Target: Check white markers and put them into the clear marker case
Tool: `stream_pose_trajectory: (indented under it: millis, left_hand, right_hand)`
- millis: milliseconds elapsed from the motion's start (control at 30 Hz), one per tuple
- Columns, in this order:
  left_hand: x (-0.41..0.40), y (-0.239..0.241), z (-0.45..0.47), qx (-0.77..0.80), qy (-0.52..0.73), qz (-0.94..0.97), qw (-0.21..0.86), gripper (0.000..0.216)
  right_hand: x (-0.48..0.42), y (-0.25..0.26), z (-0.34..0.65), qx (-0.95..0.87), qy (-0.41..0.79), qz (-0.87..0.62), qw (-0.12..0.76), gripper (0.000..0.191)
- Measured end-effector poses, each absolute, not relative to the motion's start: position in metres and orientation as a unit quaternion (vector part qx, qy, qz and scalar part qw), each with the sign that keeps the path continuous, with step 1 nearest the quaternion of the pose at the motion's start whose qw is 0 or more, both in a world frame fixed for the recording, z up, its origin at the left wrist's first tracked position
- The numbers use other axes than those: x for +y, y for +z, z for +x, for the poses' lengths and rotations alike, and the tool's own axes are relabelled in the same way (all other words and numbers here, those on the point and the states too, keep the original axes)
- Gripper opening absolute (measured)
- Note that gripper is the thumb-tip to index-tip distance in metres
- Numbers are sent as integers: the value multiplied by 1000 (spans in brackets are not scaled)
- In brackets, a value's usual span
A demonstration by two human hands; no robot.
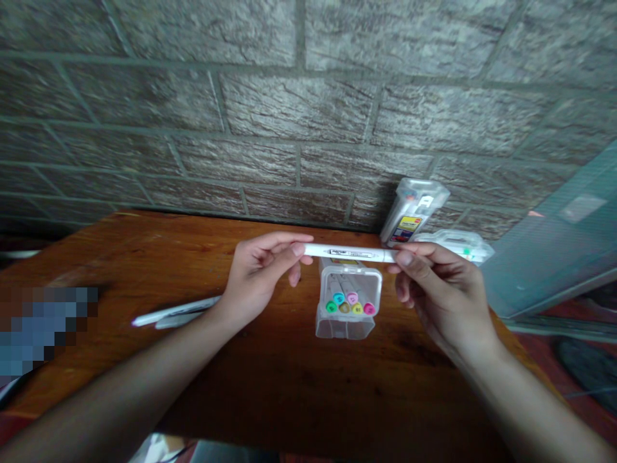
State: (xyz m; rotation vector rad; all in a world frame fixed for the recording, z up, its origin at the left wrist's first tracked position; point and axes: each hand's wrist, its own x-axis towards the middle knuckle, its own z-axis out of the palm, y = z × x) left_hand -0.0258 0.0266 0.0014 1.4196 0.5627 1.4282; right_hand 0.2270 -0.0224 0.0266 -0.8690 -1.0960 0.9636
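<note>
I hold a white marker pen (349,253) level above a wooden table (159,257). My left hand (260,273) pinches its left end and my right hand (434,283) pinches its right end. Directly below the pen stands a clear plastic case (347,325), open at the top, with several markers inside showing green, blue, pink and yellow caps (349,303).
Two white pens (176,312) lie on the table to the left of my left wrist. A clear marker box (413,212) leans against the brick wall, and a clear lid (457,245) lies beside it. A glass panel (554,251) stands at the right.
</note>
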Motion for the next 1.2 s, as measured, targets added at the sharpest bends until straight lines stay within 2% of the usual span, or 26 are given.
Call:
stream_pose_trajectory:
  millis: [1200]
  left_hand:
    - [23,8,-23,221,618,535,532,22]
  right_hand:
    - [-28,32,227,-471,437,-401,653,15]
